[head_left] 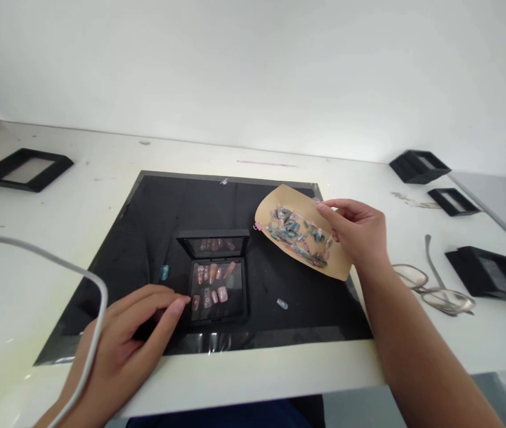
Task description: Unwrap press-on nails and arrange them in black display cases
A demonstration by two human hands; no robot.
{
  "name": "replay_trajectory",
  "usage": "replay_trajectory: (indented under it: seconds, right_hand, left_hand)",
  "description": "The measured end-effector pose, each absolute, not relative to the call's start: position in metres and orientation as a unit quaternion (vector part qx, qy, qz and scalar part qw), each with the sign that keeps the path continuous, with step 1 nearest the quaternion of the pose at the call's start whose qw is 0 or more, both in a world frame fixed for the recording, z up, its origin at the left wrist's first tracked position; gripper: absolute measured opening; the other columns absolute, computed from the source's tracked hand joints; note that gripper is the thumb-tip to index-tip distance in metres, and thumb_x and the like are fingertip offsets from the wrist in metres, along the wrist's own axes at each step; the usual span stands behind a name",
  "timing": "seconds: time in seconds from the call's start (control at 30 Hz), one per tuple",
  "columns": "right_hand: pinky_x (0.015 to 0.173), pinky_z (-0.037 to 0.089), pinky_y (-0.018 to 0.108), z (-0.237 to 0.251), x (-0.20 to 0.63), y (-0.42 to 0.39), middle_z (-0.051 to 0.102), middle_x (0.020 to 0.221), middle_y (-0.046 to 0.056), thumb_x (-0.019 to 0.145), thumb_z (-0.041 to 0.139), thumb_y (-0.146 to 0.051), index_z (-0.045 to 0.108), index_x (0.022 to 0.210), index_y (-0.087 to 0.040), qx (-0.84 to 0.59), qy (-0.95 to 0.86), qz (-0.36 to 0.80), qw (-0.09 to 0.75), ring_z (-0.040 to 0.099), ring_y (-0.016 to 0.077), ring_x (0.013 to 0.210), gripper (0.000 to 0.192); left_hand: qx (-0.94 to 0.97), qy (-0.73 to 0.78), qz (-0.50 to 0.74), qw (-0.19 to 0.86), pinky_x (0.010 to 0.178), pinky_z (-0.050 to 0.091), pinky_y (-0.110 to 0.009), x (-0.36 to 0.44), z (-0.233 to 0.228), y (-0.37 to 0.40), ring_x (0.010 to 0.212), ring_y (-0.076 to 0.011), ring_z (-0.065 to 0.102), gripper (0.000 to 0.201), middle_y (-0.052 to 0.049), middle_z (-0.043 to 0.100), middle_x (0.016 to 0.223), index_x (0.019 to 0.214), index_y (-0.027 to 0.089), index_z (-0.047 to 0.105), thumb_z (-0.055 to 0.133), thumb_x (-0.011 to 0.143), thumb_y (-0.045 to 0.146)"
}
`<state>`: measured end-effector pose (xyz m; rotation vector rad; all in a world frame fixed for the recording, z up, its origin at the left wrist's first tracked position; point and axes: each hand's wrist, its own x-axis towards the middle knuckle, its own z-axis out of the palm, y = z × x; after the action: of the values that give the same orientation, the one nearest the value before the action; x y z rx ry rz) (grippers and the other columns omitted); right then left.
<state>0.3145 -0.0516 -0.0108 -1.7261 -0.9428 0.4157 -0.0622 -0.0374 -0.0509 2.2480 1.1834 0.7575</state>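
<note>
A small black box point(217, 276) lies open on a black mat point(146, 226), with several decorated false nails inside it. My left hand point(132, 339) rests on the mat, its fingertips touching the box's left edge. My right hand point(360, 229) holds the right edge of a tan paper sheet point(280, 199) that carries a heap of several coloured false nails point(300, 235). Two loose nails lie on the mat: one point(164, 272) left of the box and another nail point(282, 304) right of it.
A pair of glasses point(435, 288) lies right of my right arm. Black box frames sit at the far left point(24, 168) and along the right side point(417, 166) point(489, 273). A grey cable point(79, 285) crosses over my left hand. The white table's front edge point(257, 380) is near.
</note>
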Motion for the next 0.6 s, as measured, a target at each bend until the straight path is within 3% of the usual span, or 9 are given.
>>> replay_trajectory:
  seconds: [0.3, 0.47, 0.6]
  right_hand:
    - [0.035, 0.036, 0.025, -0.014, 0.315, -0.047, 0.044, 0.056, -0.01, 0.089, 0.065, -0.054, 0.045, 0.088, -0.028, -0.701, -0.38, 0.312, 0.516, 0.035, 0.0097, 0.037, 0.033]
    - [0.037, 0.04, 0.026, -0.004, 0.308, -0.051, 0.042, 0.064, -0.008, 0.094, 0.056, -0.055, 0.039, 0.081, -0.028, -0.66, -0.398, 0.369, 0.52, 0.031, 0.0093, 0.041, 0.035]
    - [0.037, 0.034, 0.024, 0.007, 0.301, -0.055, 0.037, 0.059, -0.008, 0.093, 0.055, -0.048, 0.036, 0.075, -0.026, -0.592, -0.386, 0.451, 0.545, 0.027, 0.0091, 0.04, 0.034]
  left_hand:
    - [0.828, 0.432, 0.274, 0.229, 0.075, 0.058, -0.022, -0.063, -0.048, -0.037, 0.087, -0.0168, 0.073, 0.021, -0.001, 0.077, 0.096, 0.095, 0.026, 0.075, 0.06, 0.094, 0.042]
    - [0.83, 0.428, 0.282, 0.222, 0.074, 0.057, -0.022, -0.064, -0.051, -0.036, 0.085, -0.0158, 0.073, 0.019, 0.001, 0.077, 0.094, 0.095, 0.027, 0.074, 0.061, 0.094, 0.04]
    - [0.831, 0.424, 0.279, 0.229, 0.077, 0.056, -0.019, -0.062, -0.05, -0.036, 0.086, -0.0128, 0.072, 0.015, 0.004, 0.076, 0.094, 0.096, 0.029, 0.073, 0.061, 0.095, 0.037]
